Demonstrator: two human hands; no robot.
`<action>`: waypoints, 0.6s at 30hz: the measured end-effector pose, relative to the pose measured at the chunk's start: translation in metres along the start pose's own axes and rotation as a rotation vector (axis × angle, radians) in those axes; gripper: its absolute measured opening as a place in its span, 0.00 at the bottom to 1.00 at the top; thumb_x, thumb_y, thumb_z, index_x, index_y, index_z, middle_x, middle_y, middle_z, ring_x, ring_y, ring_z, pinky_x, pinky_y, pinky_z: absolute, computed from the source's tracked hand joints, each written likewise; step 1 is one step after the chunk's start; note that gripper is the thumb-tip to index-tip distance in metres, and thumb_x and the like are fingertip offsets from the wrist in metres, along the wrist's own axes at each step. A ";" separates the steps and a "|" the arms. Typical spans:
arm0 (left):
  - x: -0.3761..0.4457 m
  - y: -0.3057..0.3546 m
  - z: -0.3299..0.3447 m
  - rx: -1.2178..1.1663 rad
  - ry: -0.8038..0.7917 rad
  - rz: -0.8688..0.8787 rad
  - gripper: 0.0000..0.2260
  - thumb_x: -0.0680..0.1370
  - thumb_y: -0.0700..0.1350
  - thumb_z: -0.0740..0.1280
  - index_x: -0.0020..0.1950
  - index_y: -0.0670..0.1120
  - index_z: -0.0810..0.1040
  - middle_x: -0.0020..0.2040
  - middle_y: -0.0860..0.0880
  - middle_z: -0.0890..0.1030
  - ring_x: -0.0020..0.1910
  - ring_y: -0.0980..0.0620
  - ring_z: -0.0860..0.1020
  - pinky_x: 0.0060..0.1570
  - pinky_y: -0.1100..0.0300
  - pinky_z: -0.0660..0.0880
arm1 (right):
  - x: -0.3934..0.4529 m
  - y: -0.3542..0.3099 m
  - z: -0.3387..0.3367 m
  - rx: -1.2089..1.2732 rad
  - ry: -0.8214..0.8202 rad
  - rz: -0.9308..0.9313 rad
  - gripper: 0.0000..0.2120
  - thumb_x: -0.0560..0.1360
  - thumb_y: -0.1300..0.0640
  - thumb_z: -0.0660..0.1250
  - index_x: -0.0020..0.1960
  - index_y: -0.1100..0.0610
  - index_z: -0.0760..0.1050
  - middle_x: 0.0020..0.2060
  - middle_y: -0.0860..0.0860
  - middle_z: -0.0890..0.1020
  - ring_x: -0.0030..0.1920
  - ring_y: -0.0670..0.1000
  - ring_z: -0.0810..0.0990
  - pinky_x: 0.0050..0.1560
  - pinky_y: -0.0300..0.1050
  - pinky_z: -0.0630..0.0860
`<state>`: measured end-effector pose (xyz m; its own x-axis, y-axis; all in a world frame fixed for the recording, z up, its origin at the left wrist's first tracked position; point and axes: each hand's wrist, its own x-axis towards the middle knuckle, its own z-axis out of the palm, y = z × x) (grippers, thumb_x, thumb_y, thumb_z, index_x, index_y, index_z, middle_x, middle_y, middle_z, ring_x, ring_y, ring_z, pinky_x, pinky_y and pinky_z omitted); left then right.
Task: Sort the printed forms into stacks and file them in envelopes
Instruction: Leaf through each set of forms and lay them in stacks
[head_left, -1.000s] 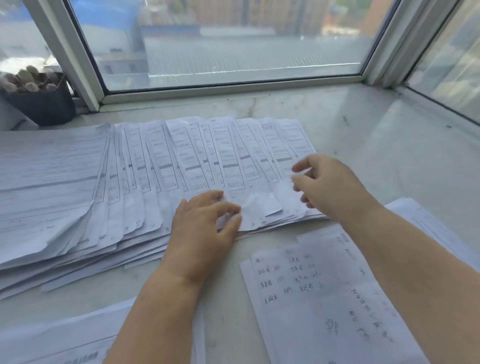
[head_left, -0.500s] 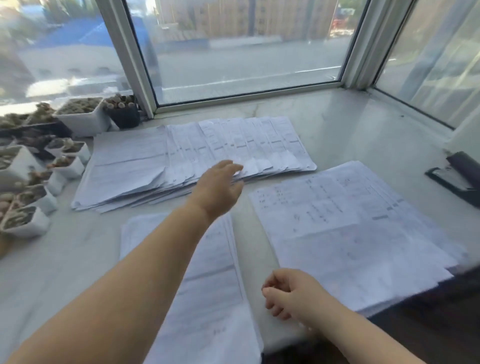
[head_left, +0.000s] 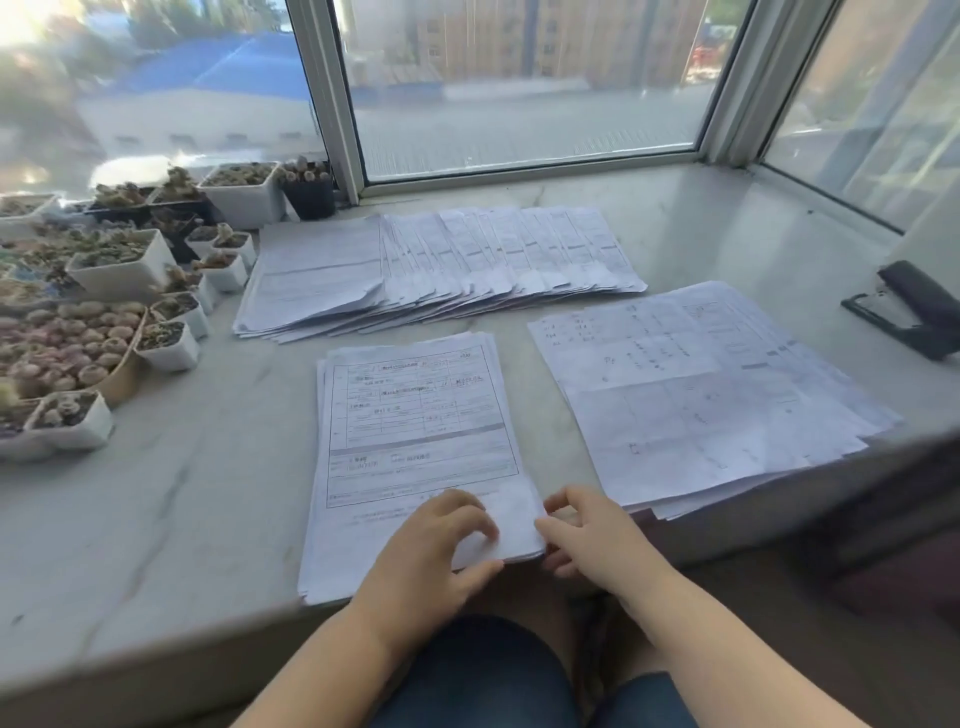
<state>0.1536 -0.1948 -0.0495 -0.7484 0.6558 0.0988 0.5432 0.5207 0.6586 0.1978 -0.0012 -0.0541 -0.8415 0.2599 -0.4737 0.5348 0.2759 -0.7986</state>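
Beside forms (head_left: 415, 415), potted succulents (head_left: 122, 260)

Pale marble window ledge (head_left: 727, 249), fanned row of white printed forms (head_left: 467, 260), two white paper stacks (head_left: 415, 415) (head_left: 701, 384), potted succulents in small white pots (head_left: 124, 270), black stapler (head_left: 919, 312)

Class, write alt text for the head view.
Both hands, left hand and right hand, rest at the near corner of the middle stack on a marble sill, between a fanned row and potted succulents.
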 end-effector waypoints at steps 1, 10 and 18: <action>-0.001 0.000 0.000 -0.021 0.024 -0.009 0.08 0.73 0.50 0.72 0.49 0.50 0.80 0.53 0.58 0.75 0.55 0.61 0.73 0.57 0.67 0.68 | -0.001 0.000 0.003 0.089 -0.012 0.024 0.05 0.76 0.57 0.66 0.51 0.53 0.74 0.43 0.55 0.83 0.33 0.48 0.83 0.33 0.39 0.78; -0.006 -0.008 0.002 -0.163 0.081 -0.093 0.03 0.73 0.48 0.72 0.46 0.52 0.83 0.52 0.62 0.78 0.54 0.65 0.75 0.54 0.75 0.66 | 0.000 -0.005 -0.002 0.508 -0.093 0.079 0.15 0.75 0.64 0.68 0.59 0.52 0.72 0.50 0.57 0.84 0.42 0.51 0.86 0.40 0.42 0.80; -0.003 -0.008 0.009 -0.242 0.251 -0.226 0.08 0.73 0.39 0.71 0.36 0.49 0.79 0.36 0.56 0.79 0.40 0.57 0.77 0.43 0.62 0.73 | 0.003 0.000 -0.004 0.493 -0.129 0.030 0.10 0.75 0.57 0.70 0.55 0.52 0.76 0.45 0.56 0.85 0.42 0.53 0.85 0.42 0.43 0.80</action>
<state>0.1549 -0.1960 -0.0611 -0.9245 0.3702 0.0904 0.2714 0.4730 0.8382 0.1953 0.0031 -0.0540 -0.8458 0.1356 -0.5160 0.4851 -0.2074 -0.8495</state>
